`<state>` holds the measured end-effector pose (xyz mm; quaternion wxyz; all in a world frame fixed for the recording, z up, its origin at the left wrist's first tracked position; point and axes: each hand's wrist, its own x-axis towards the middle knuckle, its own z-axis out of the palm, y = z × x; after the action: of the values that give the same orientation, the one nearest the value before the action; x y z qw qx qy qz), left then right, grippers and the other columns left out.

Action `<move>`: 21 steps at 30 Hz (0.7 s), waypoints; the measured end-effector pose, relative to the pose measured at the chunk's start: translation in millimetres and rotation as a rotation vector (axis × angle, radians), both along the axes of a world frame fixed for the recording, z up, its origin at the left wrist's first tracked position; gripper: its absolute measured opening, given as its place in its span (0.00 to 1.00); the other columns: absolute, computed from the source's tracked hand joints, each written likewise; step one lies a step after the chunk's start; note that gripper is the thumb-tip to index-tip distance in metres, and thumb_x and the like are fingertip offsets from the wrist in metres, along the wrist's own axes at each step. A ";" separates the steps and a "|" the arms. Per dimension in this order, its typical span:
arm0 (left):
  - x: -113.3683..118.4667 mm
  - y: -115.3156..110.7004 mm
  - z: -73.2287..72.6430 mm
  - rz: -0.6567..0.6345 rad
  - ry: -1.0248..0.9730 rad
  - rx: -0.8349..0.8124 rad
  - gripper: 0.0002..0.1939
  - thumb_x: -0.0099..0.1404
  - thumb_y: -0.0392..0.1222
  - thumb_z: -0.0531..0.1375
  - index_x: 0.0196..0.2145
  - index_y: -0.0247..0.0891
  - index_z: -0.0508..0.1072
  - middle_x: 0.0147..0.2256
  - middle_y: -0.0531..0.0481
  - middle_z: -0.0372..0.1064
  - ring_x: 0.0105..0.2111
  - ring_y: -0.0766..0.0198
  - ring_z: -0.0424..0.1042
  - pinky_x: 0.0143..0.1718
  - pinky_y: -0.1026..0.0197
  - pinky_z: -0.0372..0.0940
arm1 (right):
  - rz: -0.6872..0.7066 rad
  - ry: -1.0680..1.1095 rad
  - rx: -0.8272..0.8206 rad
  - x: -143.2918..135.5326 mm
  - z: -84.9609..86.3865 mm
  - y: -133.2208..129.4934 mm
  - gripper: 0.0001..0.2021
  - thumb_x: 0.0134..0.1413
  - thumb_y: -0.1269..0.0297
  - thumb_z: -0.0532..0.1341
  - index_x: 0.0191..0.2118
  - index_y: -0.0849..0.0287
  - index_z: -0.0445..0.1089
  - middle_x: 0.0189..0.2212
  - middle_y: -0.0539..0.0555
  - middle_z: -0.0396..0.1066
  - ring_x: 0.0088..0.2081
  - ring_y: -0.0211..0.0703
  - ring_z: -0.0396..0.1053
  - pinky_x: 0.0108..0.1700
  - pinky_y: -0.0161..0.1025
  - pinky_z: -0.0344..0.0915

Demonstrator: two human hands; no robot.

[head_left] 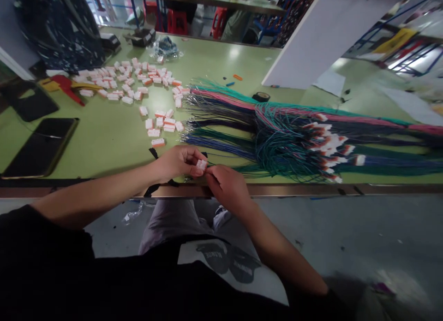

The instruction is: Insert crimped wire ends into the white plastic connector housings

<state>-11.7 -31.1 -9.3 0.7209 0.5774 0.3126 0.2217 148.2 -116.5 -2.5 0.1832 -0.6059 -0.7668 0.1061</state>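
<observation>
My left hand (182, 163) pinches a small white and orange connector (201, 164) above the table's front edge. Close against it, my right hand (226, 185) has its fingers pressed together at the connector's right side; what they grip is too small to make out, though thin wires run near them. Several loose connectors (158, 142) lie on the green table (114, 122) beyond my left hand. Bundles of green, pink, blue and black wires (224, 148) stretch to the right, with a cluster of connectors (327, 143) on their ends.
A phone (39, 148) lies at the left, near red and yellow pliers (69, 86). Black tape (261, 96) sits behind the wires. A white panel (308, 35) stands at the back right, and a dark patterned bag (58, 30) at the back left.
</observation>
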 end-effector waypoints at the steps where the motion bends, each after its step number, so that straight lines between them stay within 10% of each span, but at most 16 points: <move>1: 0.3 -0.2 1.0 -0.001 0.014 -0.004 0.12 0.46 0.30 0.66 0.31 0.33 0.70 0.24 0.55 0.70 0.25 0.72 0.69 0.29 0.67 0.66 | 0.012 0.042 -0.004 1.3 -0.5 0.3 0.13 0.59 0.66 0.49 0.32 0.59 0.70 0.30 0.54 0.72 0.32 0.40 0.65 0.32 0.35 0.53; 13: -3.0 0.4 7.4 -0.109 0.042 0.046 0.13 0.47 0.32 0.65 0.33 0.33 0.70 0.25 0.55 0.70 0.25 0.70 0.69 0.29 0.65 0.66 | 0.099 0.111 -0.059 19.3 5.6 6.6 0.10 0.58 0.65 0.54 0.34 0.58 0.72 0.30 0.52 0.74 0.32 0.38 0.68 0.33 0.34 0.57; 21: -4.9 0.9 18.5 -0.197 0.018 0.057 0.12 0.47 0.32 0.65 0.31 0.34 0.69 0.24 0.56 0.68 0.23 0.73 0.66 0.23 0.69 0.61 | -0.297 -0.516 -0.104 65.8 18.3 34.6 0.11 0.57 0.67 0.53 0.39 0.60 0.73 0.40 0.60 0.73 0.42 0.50 0.69 0.35 0.40 0.56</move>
<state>-16.7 -30.3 9.2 0.7197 0.6275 0.2544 0.1534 214.0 -81.9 15.8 -0.0356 -0.7271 -0.6845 -0.0401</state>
